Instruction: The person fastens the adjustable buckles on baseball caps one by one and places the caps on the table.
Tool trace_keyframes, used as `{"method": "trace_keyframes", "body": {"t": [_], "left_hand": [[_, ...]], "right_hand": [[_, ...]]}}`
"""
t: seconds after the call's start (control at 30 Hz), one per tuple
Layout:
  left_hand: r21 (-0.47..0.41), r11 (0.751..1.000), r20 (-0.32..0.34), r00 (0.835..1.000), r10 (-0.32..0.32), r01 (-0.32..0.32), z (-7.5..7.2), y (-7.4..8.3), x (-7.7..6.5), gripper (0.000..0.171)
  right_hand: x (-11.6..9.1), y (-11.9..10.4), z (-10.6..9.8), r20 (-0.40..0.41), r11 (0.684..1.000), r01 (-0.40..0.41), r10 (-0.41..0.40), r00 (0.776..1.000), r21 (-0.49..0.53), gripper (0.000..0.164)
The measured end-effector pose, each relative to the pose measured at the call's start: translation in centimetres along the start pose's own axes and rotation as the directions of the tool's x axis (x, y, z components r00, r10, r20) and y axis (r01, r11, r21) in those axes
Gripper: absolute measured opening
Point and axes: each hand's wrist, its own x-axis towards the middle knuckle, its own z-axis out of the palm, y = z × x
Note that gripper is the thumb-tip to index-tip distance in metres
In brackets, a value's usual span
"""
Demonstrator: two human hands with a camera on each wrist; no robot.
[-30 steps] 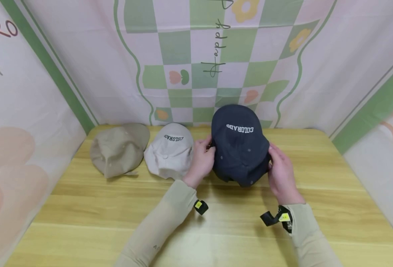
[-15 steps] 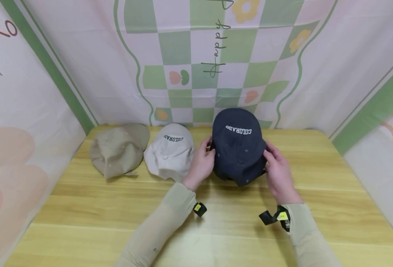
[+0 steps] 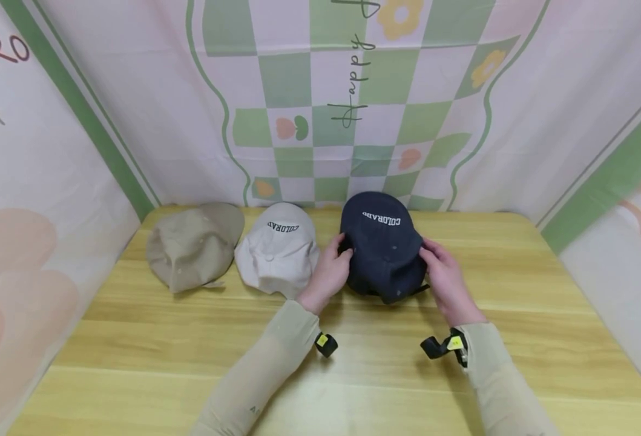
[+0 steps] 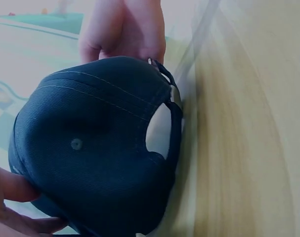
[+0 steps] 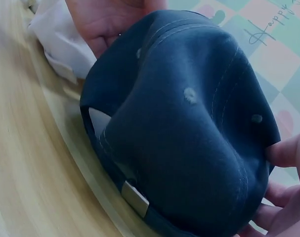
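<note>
A navy baseball cap (image 3: 385,251) with white COLORADO lettering is at the right end of a row of caps, its brim toward the back curtain. My left hand (image 3: 329,269) grips its left edge, thumb outside. On the opposite edge my right hand (image 3: 447,278) pinches the cap between thumb and fingers. In the right wrist view the navy cap (image 5: 189,133) shows its dented crown and a metal strap buckle (image 5: 135,198). The left wrist view shows the rear opening of the cap (image 4: 90,143), low over the tabletop. Whether its rim touches the wood cannot be told.
A light grey COLORADO cap (image 3: 273,254) lies just left of my left hand. Farther left is a khaki cap (image 3: 192,248). All are near the back edge of the wooden table (image 3: 162,357), with a printed curtain (image 3: 287,79) behind and at the sides.
Both hands have lowered the navy cap and brought it slightly left, toward the grey cap. My right hand has moved left with it. The other caps have stayed still.
</note>
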Motion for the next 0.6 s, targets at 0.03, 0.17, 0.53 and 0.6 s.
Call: {"method": "trace_keyframes", "body": {"t": [0.03, 0.17, 0.53, 0.6], "left_hand": [[-0.001, 1.000, 0.000, 1.000, -0.004, 0.004, 0.1, -0.1, 0.0, 0.050], [0.003, 1.000, 0.002, 1.000, -0.019, 0.019, 0.3, -0.5, 0.2, 0.050], [0.052, 0.997, -0.005, 0.998, -0.060, 0.061, 0.8, -0.9, 0.8, 0.049], [0.058, 0.996, -0.005, 0.998, -0.067, 0.067, 0.9, -1.0, 0.9, 0.049]], "right_hand": [[0.1, 0.0, 0.0, 0.002, 1.000, -0.003, 0.003, 1.000, -0.019, 0.058], [0.5, 0.2, 0.0, 0.000, 0.997, -0.017, 0.017, 1.000, -0.069, 0.058], [1.4, 0.6, 0.0, 0.022, 0.996, -0.023, 0.025, 0.999, -0.090, 0.058], [1.5, 0.6, 0.0, 0.031, 0.996, -0.022, 0.025, 0.999, -0.089, 0.058]]}}
